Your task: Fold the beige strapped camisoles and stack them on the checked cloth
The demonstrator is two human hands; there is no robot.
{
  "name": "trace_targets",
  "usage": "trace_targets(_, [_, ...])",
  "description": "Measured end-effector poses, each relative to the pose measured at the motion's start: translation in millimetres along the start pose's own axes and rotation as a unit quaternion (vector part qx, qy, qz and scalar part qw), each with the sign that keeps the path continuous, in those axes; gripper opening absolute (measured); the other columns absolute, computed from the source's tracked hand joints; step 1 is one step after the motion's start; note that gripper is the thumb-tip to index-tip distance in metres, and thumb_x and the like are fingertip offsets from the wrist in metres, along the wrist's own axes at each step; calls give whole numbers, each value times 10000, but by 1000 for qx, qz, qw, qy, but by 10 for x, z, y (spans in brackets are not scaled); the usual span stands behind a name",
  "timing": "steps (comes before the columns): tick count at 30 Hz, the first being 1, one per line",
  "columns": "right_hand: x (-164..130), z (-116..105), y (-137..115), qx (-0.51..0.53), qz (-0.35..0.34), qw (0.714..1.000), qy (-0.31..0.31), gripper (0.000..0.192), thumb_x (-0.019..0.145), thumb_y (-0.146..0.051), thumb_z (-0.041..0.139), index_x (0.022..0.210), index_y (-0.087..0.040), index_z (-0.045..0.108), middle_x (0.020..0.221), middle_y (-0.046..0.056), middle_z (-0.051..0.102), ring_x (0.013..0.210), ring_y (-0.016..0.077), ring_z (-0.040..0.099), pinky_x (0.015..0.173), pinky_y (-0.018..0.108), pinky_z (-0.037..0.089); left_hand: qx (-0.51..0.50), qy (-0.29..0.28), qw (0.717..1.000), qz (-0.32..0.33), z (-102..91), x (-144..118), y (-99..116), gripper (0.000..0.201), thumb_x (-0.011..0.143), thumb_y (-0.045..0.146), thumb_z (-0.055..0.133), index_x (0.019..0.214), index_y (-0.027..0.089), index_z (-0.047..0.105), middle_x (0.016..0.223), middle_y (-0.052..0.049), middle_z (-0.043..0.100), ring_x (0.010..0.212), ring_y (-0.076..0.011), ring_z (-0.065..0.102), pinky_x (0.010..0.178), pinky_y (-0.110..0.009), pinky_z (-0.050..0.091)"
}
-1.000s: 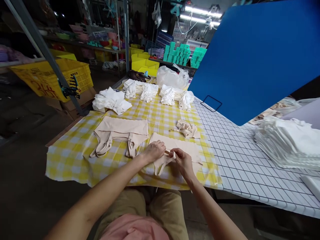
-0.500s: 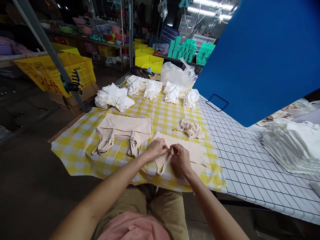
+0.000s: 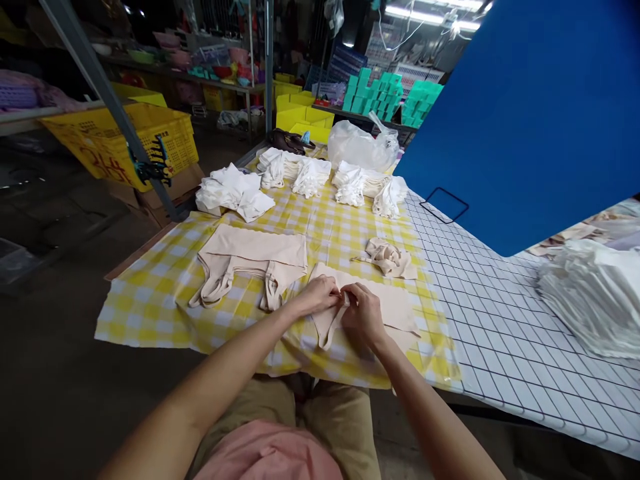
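Observation:
A beige strappy top [image 3: 390, 300] lies flat on the yellow checked tablecloth [image 3: 220, 327] in front of me. My left hand [image 3: 323, 293] pinches its shoulder strap [image 3: 327, 330] near the upper left edge. Close beside it, my right hand [image 3: 364, 307] is also closed on the strap, fingertips almost meeting the left ones. The pinched bit is mostly hidden by my fingers, while a loop of strap hangs below them. To the left rests a neat stack of beige tops [image 3: 255, 250], straps toward me. Behind my right hand lies a crumpled beige piece [image 3: 390, 258].
White folded tops [image 3: 310, 172] and a loose white heap [image 3: 233, 190] sit farther back, before a clear plastic bag [image 3: 360, 147]. A large blue panel [image 3: 520, 127] looms at right, above a white grid-patterned cloth [image 3: 480, 313] with a white stack [image 3: 595, 293]. A metal post [image 3: 110, 100] stands left.
The view has shifted slightly, so the table things appear a little farther right. Both hands stay at the strap, with only small movements of the fingers.

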State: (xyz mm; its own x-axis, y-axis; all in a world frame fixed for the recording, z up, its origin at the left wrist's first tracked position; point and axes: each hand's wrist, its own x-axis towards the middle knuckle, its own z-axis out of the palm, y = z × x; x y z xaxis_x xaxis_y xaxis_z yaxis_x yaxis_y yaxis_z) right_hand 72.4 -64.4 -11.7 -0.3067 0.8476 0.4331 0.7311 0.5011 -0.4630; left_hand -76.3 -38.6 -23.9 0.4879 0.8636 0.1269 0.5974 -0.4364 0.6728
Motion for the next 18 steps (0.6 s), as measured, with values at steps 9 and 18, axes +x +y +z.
trace_targets(9, [-62,-30,88,-19,24,999,-9,240,648,-36,397,726,-159,589,686,57,595,626,163,515,585,242,375,-67,-12,998,1,-58,-1,4,198,772,318,581,733,162,698,738,-13,602,722,-132,532,622,-211,365])
trace_targets(18, [-28,-23,84,-15,18,1000,-20,237,642,-45,405,724,-157,597,671,49,585,599,151,493,562,234,365,-84,-29,996,0,-60,1,-26,230,771,354,558,738,175,699,741,-4,621,749,-142,538,638,-213,367])
